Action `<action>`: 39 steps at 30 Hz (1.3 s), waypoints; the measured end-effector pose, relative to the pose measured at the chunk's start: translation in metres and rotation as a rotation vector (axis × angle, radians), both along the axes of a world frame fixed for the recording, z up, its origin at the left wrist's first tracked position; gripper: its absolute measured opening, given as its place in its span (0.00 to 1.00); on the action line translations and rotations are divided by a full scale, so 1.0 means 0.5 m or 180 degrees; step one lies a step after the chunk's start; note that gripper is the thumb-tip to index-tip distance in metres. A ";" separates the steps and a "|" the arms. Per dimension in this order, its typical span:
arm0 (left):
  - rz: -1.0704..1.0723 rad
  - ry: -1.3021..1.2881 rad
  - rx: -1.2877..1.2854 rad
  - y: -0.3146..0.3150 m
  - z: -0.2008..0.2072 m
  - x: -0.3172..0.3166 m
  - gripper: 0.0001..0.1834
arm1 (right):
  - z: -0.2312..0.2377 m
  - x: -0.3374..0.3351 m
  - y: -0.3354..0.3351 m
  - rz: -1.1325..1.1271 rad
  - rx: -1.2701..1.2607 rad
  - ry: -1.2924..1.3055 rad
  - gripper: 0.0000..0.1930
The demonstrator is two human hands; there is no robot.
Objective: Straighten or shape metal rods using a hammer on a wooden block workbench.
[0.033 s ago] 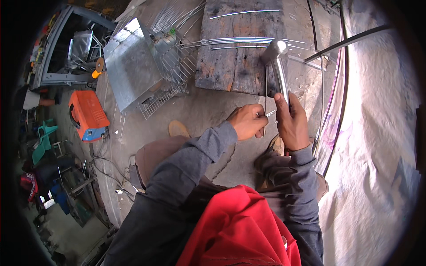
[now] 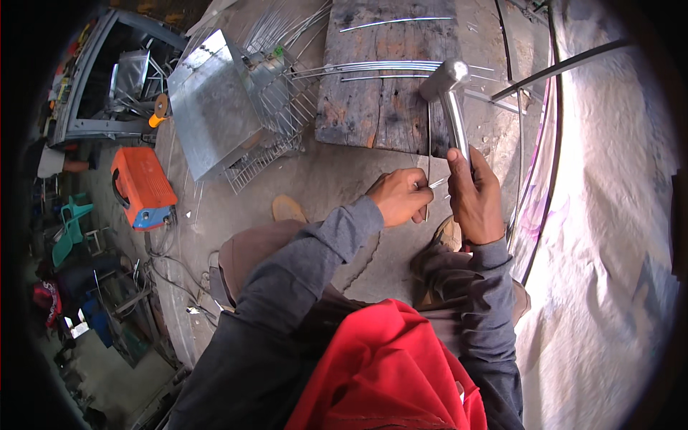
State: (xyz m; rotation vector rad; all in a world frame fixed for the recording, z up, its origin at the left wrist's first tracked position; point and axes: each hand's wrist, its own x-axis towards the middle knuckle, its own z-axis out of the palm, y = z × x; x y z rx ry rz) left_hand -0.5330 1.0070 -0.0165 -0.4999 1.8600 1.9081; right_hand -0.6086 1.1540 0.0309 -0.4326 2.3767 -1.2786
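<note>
My right hand (image 2: 476, 197) is wrapped round the shiny metal handle of a hammer (image 2: 454, 118), thumb laid along it. The hammer's head is over the near right corner of a worn, dark-stained wooden board (image 2: 358, 122). To its left, my left hand (image 2: 398, 197) is closed on a thin metal rod (image 2: 429, 136), which runs from the hammer head down past my fingers. A short bright piece of metal also sticks out between my left fingers toward the right hand. Several thin metal rods (image 2: 387, 66) lie across the board beyond the hammer, with another single rod farther back.
Left of the board stand a sheet-metal box (image 2: 211, 107) and wire grids (image 2: 247, 168). An orange and blue machine (image 2: 143, 188) with cables sits farther left, near a metal frame (image 2: 100, 129). A pale sheet (image 2: 595, 215) hangs at the right beside a dark metal bar (image 2: 559, 69).
The hammer and my right hand have shifted slightly to the right, the head rising a little toward the far side. My left hand and the rod stay put.
</note>
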 end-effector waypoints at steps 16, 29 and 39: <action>-0.0004 0.0007 -0.0028 -0.009 -0.007 0.006 0.13 | 0.033 0.047 -0.020 -0.0229 -0.0372 0.0065 0.21; -0.0051 -0.0118 -0.0054 -0.008 0.003 0.001 0.12 | 0.056 0.049 -0.001 -0.0403 -0.0687 -0.0676 0.19; -0.0043 -0.0060 0.0058 -0.002 -0.019 0.001 0.13 | 0.050 0.045 -0.002 -0.0404 -0.0561 -0.0947 0.18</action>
